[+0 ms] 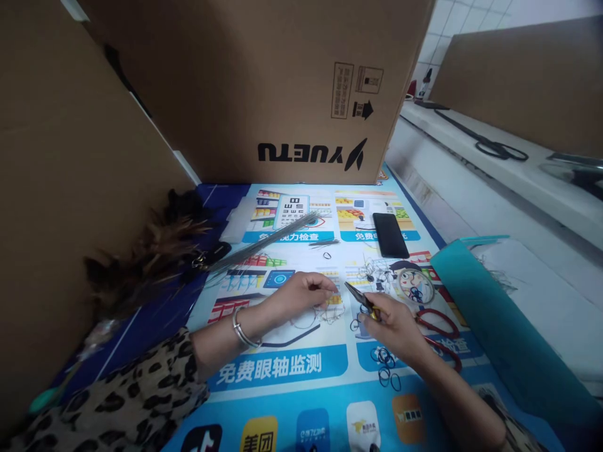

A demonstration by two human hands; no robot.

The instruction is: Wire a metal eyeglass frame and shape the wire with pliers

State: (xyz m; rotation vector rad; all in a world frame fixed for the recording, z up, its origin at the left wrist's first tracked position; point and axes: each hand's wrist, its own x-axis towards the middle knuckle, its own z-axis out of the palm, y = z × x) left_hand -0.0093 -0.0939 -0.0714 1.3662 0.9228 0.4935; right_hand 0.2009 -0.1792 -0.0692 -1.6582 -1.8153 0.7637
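Observation:
My left hand (308,294), with a silver bangle (242,328) on its wrist, is over the printed mat, thumb and forefinger brought together; whatever they pinch is too small to make out. To its right, my right hand (393,323) is wrapped round a pair of pliers (358,295), whose dark tips point up and left towards my left fingers without touching them. Several dark rings (385,358) lie just below my right hand. Loose thin wire pieces (333,314) rest under my left fingertips. A single small dark loop (327,255) lies farther back.
A bundle of thin wires (277,237) lies behind my left hand, with brown feathers (155,257) farther left. A black phone (390,235), clear round dish (415,286), red-handled scissors (440,322) and teal folder (499,320) are at right. Cardboard (235,81) stands behind.

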